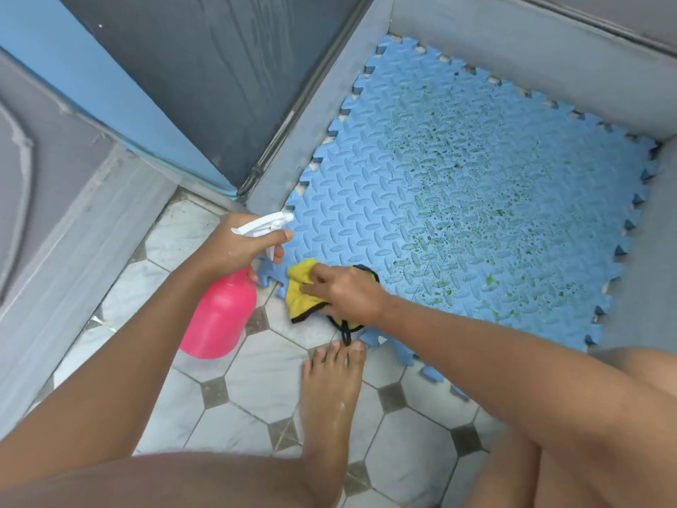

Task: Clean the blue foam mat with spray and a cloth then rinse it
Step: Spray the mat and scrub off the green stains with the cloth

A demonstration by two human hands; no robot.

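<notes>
Nearest: two bare thighs at the bottom edge, and one bare foot (329,390) flat on the tiled floor (256,383), which is white marbled octagons with small grey squares between. Toes end just short of the cloth's black loop. One spray bottle (219,317): pink body, white trigger head, tilted with the nozzle toward the mat. Left hand (238,251) grips it at the neck, fingers curled round, one finger across the trigger. One yellow cloth (302,287), black-edged and bunched, lies over the mat's near corner and partly on the tile. Right hand (344,291) is on top of it, fingers bent over the folds and holding them, knuckles up. One blue foam mat (366,199) lies flat on the floor beyond both hands and fills the recess. It is pale blue with a raised tread of short ovals in crossed pairs and jigsaw teeth along every visible edge. Green specks and blotches are scattered over it, thickest from the middle toward the far and right sides, with a few larger spots near the right-hand edge. The near teeth overlap the tiles. A grey ledge (322,104) borders the mat on the left, with grey walls at the far and right sides. Farthest left are a dark panel (183,86) and a blue strip beside it.
</notes>
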